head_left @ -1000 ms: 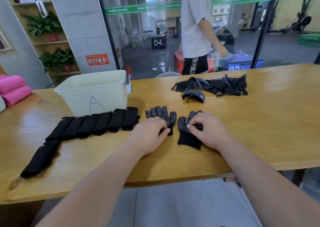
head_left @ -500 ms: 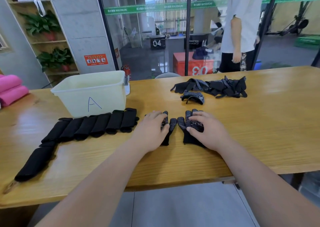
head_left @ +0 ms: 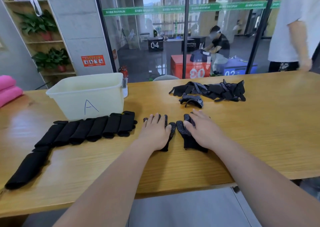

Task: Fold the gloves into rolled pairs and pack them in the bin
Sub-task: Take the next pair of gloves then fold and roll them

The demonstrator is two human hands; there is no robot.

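My left hand (head_left: pixel 156 133) flat with fingers straight on one dotted black glove (head_left: pixel 170 131), my right hand (head_left: pixel 203 131) flat on its partner (head_left: pixel 187 136) just beside it, near table (head_left: pixel 259 131) edge, rolled pairs (head_left: pixel 90 130) to the left, before bin (head_left: pixel 88 95) marked A, loose glove pile (head_left: pixel 213 92) farther right
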